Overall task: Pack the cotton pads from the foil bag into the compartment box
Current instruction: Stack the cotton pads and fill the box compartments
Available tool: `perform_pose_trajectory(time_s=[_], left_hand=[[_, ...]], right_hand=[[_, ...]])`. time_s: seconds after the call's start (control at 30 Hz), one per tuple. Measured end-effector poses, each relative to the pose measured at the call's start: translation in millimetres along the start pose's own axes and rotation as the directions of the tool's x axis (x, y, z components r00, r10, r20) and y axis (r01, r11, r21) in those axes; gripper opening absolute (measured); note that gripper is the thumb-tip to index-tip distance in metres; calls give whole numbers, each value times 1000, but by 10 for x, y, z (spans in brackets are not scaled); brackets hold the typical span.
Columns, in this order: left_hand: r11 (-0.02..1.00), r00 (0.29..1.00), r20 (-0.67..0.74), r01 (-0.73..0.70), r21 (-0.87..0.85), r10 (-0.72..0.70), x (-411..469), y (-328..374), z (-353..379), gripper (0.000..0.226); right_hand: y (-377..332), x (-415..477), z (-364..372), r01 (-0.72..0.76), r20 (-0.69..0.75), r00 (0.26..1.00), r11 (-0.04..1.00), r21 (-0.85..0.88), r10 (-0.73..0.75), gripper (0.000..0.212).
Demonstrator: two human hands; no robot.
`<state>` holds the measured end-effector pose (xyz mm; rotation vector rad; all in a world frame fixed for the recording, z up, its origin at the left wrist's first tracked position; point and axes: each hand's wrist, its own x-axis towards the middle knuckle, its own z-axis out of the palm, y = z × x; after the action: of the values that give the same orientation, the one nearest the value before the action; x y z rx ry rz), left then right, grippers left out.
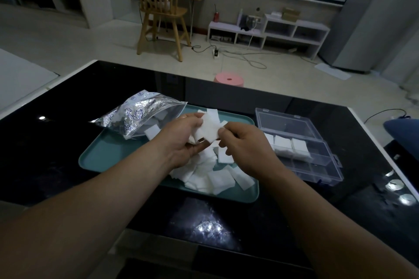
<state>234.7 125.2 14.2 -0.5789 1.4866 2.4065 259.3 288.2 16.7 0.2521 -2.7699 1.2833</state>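
Observation:
A small stack of white cotton pads [209,130] is held above the teal tray [99,154]. My left hand [183,138] grips the stack from the left and below, and my right hand [242,140] pinches its right edge. Under my hands, loose cotton pads [213,176] lie heaped on the tray. The foil bag [138,115] lies open on the tray's far left corner, a few pads showing at its mouth. The clear compartment box [317,165] sits open to the right of the tray, with three pad stacks [288,146] in its far row of compartments.
The tray and box rest on a glossy black table [45,154] with a white border. A pink stool [229,79] stands just past the table's far edge. Farther back are a wooden chair [162,11], low white shelves and floor cables.

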Motion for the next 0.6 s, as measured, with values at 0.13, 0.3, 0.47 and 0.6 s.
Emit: perform_pose_trajectory(time_s=[0.13,0.3,0.47,0.6], left_hand=[[1000,1000,-16,-23,10,23,20,-2,-13,10],[999,999,-36,-14,-37,12,28,-6,10,14],[1000,1000,-13,-11,-17,11,13,-30,40,17],[999,999,26,-21,-42,22,31,-52,61,19]], right_hand=[[45,38,-6,30,-44,999,999,-25,-31,31],[21,65,-58,79,-230,972,992,101,-54,28],[-55,76,-79,62,-119,992,962,267,-31,27],[24,88,35,-66,-54,996,989,135,74,31]])
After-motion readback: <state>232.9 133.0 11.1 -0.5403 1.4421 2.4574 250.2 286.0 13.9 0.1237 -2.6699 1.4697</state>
